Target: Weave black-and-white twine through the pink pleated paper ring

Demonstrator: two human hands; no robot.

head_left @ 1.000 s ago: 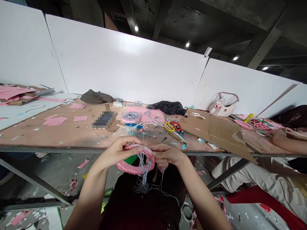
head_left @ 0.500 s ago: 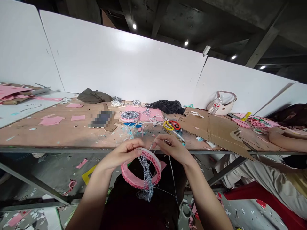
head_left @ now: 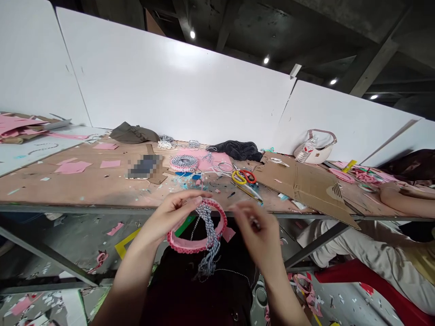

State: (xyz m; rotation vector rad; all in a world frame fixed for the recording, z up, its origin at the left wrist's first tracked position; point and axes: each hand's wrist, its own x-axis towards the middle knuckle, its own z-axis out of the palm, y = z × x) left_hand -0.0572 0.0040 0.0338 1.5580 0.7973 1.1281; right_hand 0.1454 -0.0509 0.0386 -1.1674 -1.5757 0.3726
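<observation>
My left hand grips the upper left rim of a pink ring edged with small folded loops, thumb on top and fingers behind. A bundle of black-and-white twisted cord crosses the ring's opening and hangs below its lower rim in a loose tangle. My right hand is apart from the ring, to its right, blurred by motion. Its fingers are curled, with a speckled bit of cord showing between them. A thin strand runs from the tangle toward the right, across my dark clothing.
On the table lie a phone, scissors with yellow and red handles, a cord-covered ring, pink paper pieces and cardboard. A bottle stands by a white bag. At right, another person's arm rests on the table.
My right hand has moved right and slightly down, away from the ring, and turned. The ring has shifted slightly up and left in my left hand, which still grips it.
</observation>
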